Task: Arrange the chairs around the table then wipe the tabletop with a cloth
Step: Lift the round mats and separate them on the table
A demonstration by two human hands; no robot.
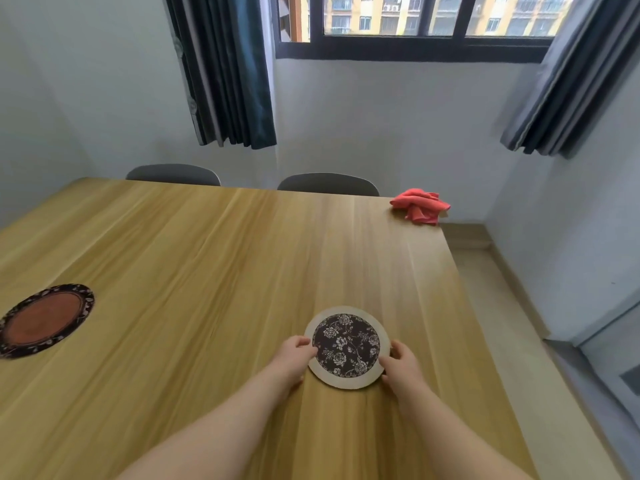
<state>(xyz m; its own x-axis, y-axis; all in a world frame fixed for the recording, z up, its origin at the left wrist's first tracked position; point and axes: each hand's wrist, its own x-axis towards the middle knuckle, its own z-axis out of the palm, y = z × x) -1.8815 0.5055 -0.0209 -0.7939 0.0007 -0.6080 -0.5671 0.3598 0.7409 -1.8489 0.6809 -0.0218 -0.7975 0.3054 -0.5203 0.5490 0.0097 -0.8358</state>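
Wood grain in a pale yellow tone covered the table (207, 271) in the head view. Near its right edge, close to you, lay a round mat (346, 344) with a dark floral centre and a cream border, flat on the tabletop. Your left hand (292, 358) pinched the mat's left rim, thumb on top. Your right hand (401, 367) gripped the right rim, fingers curled round the edge.

A crumpled red cloth (420, 206) sat on the far right corner of the table, well apart from both hands, part of it hanging over the edge. Two grey chairs showed only their backrests above the far side: the left chair (173, 174) and the right chair (328, 183), both tucked against the table. A second mat (45, 320), brown with a dark patterned border, lay near the left edge. Dark curtains (225, 71) flanked the window (415, 15).
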